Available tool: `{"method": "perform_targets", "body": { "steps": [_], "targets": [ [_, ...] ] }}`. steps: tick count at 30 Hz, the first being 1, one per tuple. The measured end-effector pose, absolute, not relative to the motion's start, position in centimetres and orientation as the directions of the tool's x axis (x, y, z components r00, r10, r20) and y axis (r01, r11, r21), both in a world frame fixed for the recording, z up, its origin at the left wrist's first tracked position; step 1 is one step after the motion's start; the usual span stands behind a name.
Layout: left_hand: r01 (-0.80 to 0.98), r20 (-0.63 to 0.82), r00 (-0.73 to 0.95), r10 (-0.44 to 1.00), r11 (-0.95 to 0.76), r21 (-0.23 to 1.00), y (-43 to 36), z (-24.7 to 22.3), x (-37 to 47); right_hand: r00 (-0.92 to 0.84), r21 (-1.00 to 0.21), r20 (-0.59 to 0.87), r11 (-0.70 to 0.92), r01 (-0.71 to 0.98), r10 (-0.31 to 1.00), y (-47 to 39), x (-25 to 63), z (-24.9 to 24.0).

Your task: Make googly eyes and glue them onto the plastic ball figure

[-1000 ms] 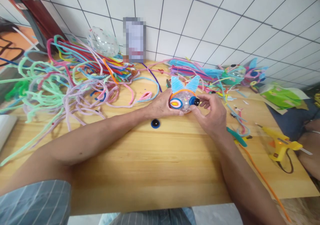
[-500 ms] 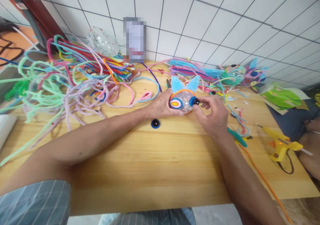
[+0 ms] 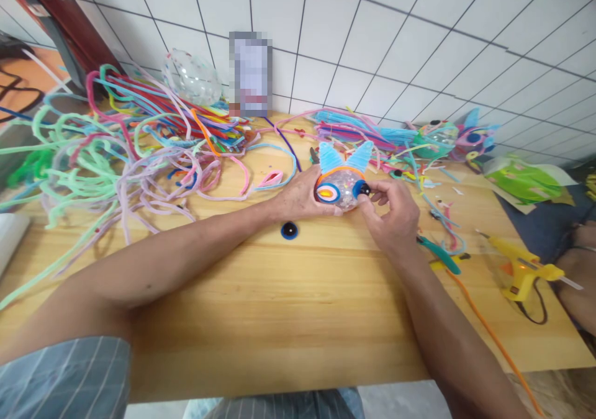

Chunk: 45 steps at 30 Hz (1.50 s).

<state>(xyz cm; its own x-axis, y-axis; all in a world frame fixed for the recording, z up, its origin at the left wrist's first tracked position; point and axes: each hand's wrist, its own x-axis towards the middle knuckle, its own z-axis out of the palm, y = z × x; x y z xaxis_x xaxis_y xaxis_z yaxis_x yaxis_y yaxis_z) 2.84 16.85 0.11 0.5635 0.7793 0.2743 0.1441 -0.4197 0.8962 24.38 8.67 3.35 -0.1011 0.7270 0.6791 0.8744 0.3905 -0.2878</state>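
My left hand (image 3: pixel 307 194) is wrapped around the left side of a clear, glittery ball (image 3: pixel 344 186). The ball has an orange pipe-cleaner band, two light-blue pointed ears (image 3: pixel 359 156) and an oval ring patch (image 3: pixel 327 193) in blue, white, pink and yellow. At the ball's right side, my right hand (image 3: pixel 391 211) pinches a black domed eye with a blue rim (image 3: pixel 362 189) between thumb and forefinger. The eye lies against the ball; whether it is stuck there I cannot tell. A matching black-and-blue eye (image 3: pixel 289 230) rests on the table below my left hand.
Tangled pipe cleaners (image 3: pixel 135 158) fill the left. A phone-like screen (image 3: pixel 252 76), blurred out, leans on the tiled wall. At right are a yellow glue gun (image 3: pixel 524 267), green-handled pliers (image 3: pixel 440 254), an orange cord (image 3: pixel 493 338) and a person's arm (image 3: pixel 580 276). Decorated balls (image 3: pixel 437 136) stand behind.
My right hand and forearm have shifted slightly left, showing more of the green-handled tool. My left hand and the ball stay in place.
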Motion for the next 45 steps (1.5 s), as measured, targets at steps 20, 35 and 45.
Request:
{"method": "perform_targets", "body": {
  "steps": [20, 35, 45],
  "targets": [
    [0.137, 0.277, 0.575, 0.770, -0.425, 0.895, 16.9, 0.2, 2.8, -0.116, -0.263, 0.713, 0.417, 0.870, 0.691, 8.8, 24.3, 2.9],
    [0.142, 0.261, 0.565, 0.783, -0.404, 0.904, 16.7, 0.3, 2.8, -0.036, -0.360, 0.690, 0.387, 0.849, 0.723, 8.3, 24.5, 3.4],
    [0.223, 0.198, 0.560, 0.805, -0.376, 0.899, 16.6, 0.5, 2.5, -0.033, -0.386, 0.682, 0.398, 0.832, 0.730, 8.4, 24.9, 3.1]
  ]
}}
